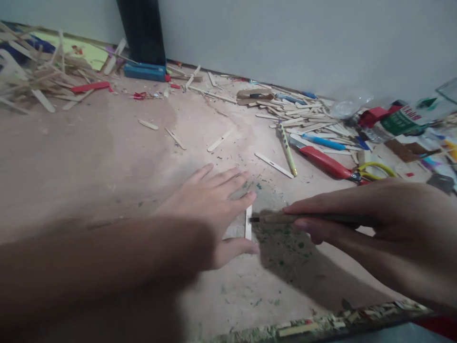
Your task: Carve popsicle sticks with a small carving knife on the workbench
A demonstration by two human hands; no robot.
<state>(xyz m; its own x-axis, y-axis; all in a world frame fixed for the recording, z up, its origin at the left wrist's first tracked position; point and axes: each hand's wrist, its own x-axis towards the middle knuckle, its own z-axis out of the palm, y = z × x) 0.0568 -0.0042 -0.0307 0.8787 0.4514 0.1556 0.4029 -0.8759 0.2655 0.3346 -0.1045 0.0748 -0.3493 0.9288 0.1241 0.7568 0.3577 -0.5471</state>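
Note:
A short pale wooden craft stick [248, 224] lies on the tabletop, pointing away from me. My left hand [217, 205] is spread flat, its index fingertip on the stick's far end and its thumb by the near end. In my right hand [350, 228] is a slim carving tool [276, 218], pinched between thumb and fingers. The tool's narrow dark tip meets the stick's right side near its middle. Part of the handle is hidden in my grip.
Loose craft sticks pile up at the back right [314, 116] and far left. Red-handled pliers [326, 162], a patterned yellow pen [286, 147] and a plastic bottle [403, 119] lie on the right. A dark upright object with a blue base [144, 71] stands against the wall.

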